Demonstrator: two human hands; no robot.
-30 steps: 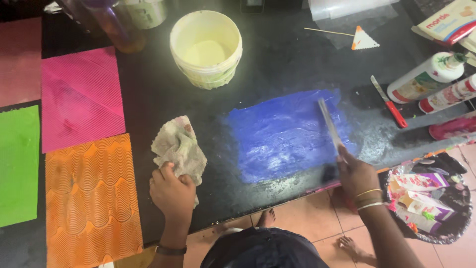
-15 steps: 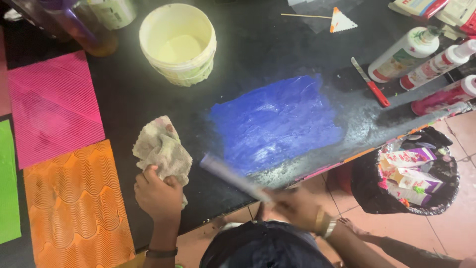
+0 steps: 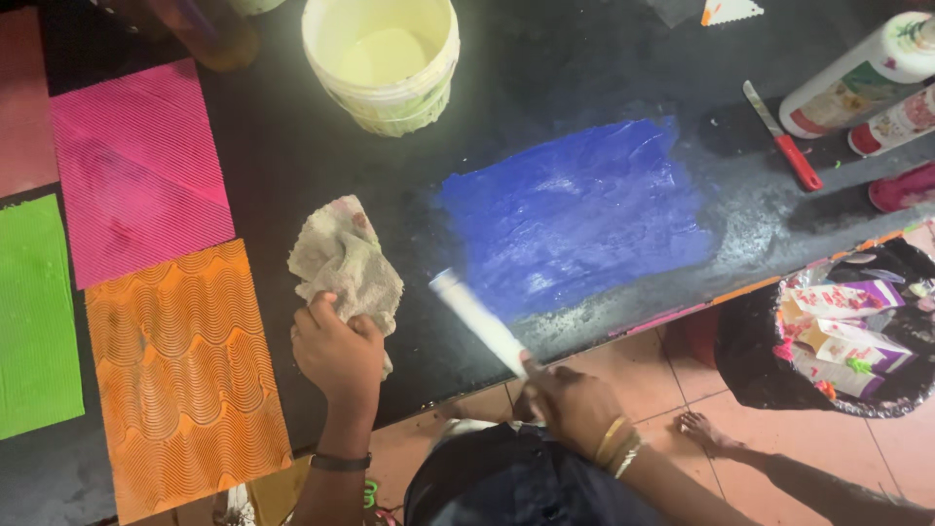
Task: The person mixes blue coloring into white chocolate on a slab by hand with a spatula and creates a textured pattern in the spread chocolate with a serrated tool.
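left hand: lower centre-left of frame, fingers closed round the crumpled, stained off-white rag, which lies on the black tabletop just left of the paint.
right hand: lower centre, below the table edge, fist closed on the near end of the long flat white scraper blade; blade is motion-blurred, far end up-left.
scraper pos: tip sits over bare black top btwn rag and paint, just beside the paint's lower-left corner; can't tell if it touches the surface.
paint: ragged blue textured paint patch, centre-right of frame, thick w/ ridges, whitish smear along its lower and right edges.
step (judged): tool is off the paint and angled twd the rag, so prob. a wipe of the blade btwn spreading passes.
next move needs (judged): blade edge brought onto the cloth, rag pinched firm so it doesn't slide, then blade squared flat to the blue patch.
upper centre: pale yellow plastic bucket, open, pale stuff inside.
left side: pink ridged textured sheet, orange wave-patterned textured sheet, green textured sheet, lying side by side, well apart from blue patch.
upper right: red-handled knife, white squeeze bottles.
lower right: black bag of scrap packaging on tiled floor.
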